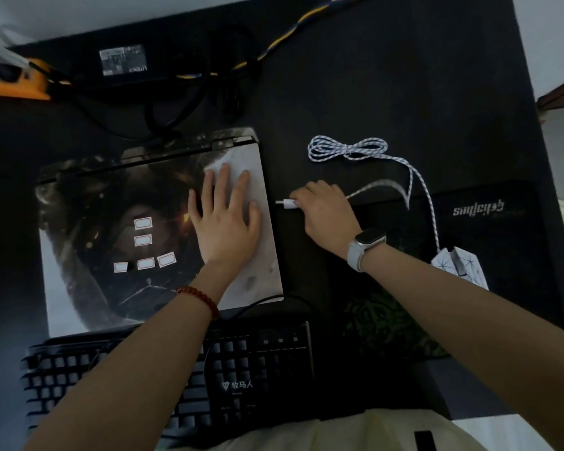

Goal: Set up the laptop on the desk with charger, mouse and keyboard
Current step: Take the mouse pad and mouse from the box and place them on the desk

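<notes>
I see the closed laptop (137, 229) lying flat on the dark desk (404, 92), my left hand (225, 219) spread flat on its lid. My right hand (323, 213) pinches the white plug (285, 204) of the mouse (459, 266) cable just beside the laptop's right edge. The keyboard (241, 375) sits nearest me, the charger (122, 60) at the desk's far side.

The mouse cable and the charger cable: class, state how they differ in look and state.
The mouse cable is white with blue braid; the charger cable is plain black. The mouse cable's plug is pinched in the right hand; the charger cable lies untouched behind the laptop. Both lie partly coiled on the desk.
</notes>
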Demonstrator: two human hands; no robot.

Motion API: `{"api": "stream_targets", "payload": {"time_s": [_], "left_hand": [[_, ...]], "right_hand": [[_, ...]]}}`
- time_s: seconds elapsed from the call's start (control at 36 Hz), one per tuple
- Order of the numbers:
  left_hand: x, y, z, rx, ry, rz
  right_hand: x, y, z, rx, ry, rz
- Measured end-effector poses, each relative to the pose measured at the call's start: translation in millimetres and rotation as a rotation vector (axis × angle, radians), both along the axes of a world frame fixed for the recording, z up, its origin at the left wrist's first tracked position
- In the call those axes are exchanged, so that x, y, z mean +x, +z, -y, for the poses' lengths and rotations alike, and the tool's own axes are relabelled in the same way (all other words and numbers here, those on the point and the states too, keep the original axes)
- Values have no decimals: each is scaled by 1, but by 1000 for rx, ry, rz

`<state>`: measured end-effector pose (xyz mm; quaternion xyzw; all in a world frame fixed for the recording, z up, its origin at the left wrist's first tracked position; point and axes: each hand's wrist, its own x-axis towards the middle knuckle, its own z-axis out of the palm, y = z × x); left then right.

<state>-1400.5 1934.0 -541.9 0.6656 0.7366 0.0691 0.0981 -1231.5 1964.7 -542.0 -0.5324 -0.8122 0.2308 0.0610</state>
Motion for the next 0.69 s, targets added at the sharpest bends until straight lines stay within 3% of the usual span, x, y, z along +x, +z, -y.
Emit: {"api": "stream_targets", "payload": {"time_s": [0.31,0.69], "left_hand": [[1,2,1,-2,-2,2],[0,-3,0,37,-1,-5]], "right_hand": [[-17,-2,2,-45,-215,-128],[-9,-4,15,1,9,-37]]}}
